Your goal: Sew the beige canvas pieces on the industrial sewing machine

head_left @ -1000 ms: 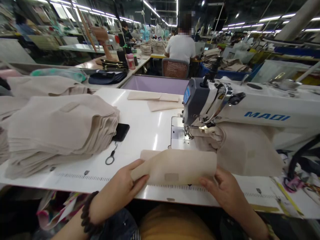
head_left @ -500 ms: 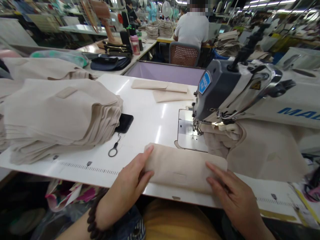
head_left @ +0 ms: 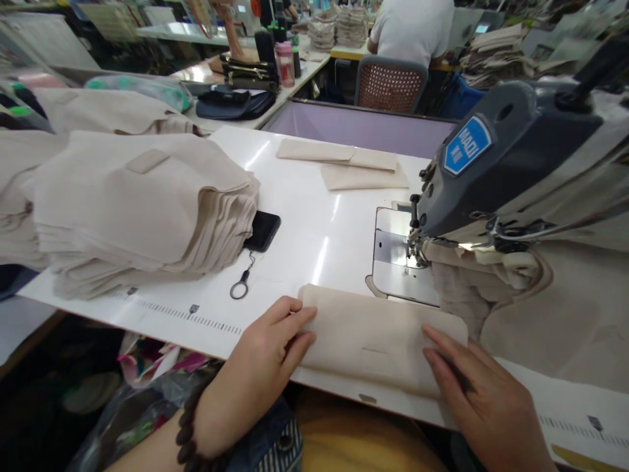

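Observation:
A folded beige fabric piece lies flat along the front edge of the white sewing table, with a small slit-like mark near its lower middle. My left hand grips its left end, thumb and fingertips on the cloth. At the opposite end my right hand holds it the same way, index finger and thumb on top and the other fingers hidden beneath. Just beyond the piece is the sewing machine, its metal needle plate bare of the held cloth.
On the left stands a pile of beige fabric pieces, with a black phone and ring strap beside it. Folded beige strips lie at the back. More beige cloth lies under the machine arm. A person sits beyond.
The view has shifted, so the table's things appear further left or right and the machine larger. Both hands still hold the fabric piece, with the left fingers slightly more bent.

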The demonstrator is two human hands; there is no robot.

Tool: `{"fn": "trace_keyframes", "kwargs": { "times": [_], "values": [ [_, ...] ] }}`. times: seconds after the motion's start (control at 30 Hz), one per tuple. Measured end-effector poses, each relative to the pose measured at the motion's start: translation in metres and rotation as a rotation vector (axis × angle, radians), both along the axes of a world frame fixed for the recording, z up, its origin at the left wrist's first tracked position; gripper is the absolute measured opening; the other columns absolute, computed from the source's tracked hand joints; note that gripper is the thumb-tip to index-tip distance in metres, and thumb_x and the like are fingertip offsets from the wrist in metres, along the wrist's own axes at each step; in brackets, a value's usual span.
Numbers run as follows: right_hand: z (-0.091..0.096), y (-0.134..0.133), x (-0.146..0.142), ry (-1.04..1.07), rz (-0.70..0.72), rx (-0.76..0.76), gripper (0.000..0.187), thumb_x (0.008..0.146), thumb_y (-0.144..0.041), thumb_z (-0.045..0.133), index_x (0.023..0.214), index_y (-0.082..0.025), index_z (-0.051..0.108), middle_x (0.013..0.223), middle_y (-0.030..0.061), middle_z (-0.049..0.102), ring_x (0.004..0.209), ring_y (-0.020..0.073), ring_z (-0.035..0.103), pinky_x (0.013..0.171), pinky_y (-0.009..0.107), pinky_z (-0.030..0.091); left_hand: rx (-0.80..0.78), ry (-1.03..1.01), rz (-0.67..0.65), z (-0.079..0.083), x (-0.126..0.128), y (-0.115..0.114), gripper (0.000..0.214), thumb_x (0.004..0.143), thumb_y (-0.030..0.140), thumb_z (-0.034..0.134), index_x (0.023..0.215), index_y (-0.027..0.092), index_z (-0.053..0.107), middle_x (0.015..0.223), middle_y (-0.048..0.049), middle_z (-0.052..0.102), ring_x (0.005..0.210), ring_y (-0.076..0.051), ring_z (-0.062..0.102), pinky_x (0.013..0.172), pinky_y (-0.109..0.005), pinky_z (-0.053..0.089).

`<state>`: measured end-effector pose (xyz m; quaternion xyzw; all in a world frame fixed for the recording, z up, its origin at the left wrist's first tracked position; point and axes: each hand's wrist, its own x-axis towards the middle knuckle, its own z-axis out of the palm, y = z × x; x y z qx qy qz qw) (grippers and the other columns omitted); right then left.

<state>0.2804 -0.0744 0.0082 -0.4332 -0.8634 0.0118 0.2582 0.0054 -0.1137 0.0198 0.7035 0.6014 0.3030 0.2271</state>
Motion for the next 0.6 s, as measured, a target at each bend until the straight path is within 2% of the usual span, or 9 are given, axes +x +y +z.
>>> {"fn": "trace_keyframes", "kwargs": {
  "times": [0.33,0.6],
  "values": [
    [0.0029,0.0065,-0.0021,-0.034,0.028,-0.031,0.030,0.098,-0.033,0.036,0.106,-0.016,0.058,0.088,0.0051,0.064,0.077,0.0173,0.062,0.068,0.026,0.049,-0.071,0.000,0.041,0.0011,0.0014,-0.0020,0.019,0.088,0.017,0.044,0.102,0.018,0.057,0.096,-0.0036,0.050,0.085,-0.013,0.053,0.075,-0.023,0.048],
    [0.0020,0.0085,-0.0023,-0.056,0.034,-0.047,0.030,0.098,-0.034,0.035,0.106,-0.016,0.058,0.086,0.0053,0.065,0.073,0.0176,0.063,0.064,0.026,0.051,-0.086,-0.013,0.055,-0.0009,-0.0012,-0.0026,0.021,0.088,0.018,0.045,0.105,0.018,0.057,0.096,-0.0041,0.049,0.085,-0.014,0.052,0.075,-0.024,0.048]
  ]
}}
